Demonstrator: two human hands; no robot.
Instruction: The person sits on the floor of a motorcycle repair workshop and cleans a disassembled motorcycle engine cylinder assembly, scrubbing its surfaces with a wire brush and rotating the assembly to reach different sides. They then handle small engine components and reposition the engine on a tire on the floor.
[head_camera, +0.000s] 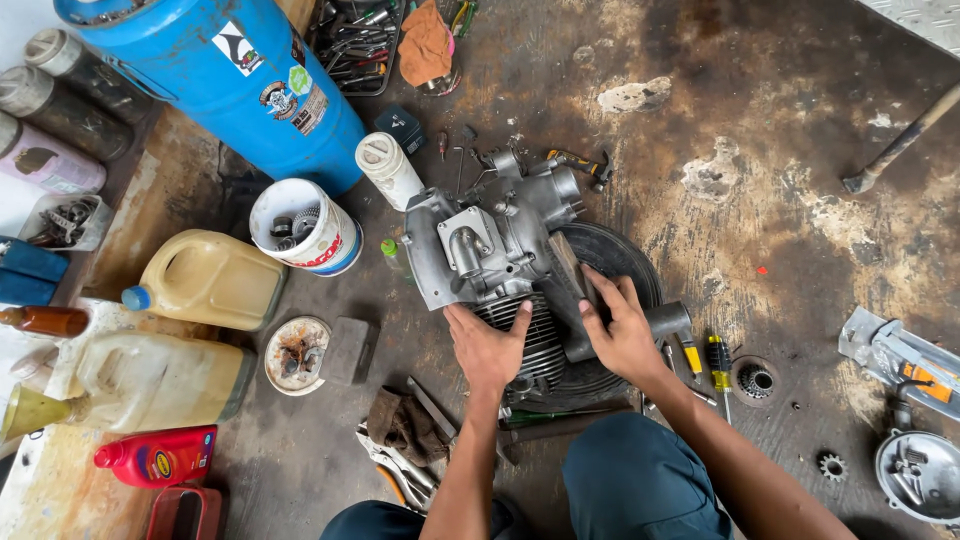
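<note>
Resting both hands, left hand (487, 345) and right hand (618, 330), on the engine (490, 245).

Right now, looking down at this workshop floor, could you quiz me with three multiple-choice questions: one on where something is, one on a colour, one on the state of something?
1. Where does the left hand rest?
A. on the engine's ribbed part
B. on the red bottle
C. on the hammer

2. What colour is the big drum at top left?
A. green
B. blue
C. black

3. How is the white bucket beside the drum?
A. lidded
B. tipped over
C. open, with metal parts inside

Answers:
1. A: its palm lies flat on the fins of the engine.
2. B: its whole side is bright blue.
3. C: it stands upright, and small parts show in its open mouth.
</note>
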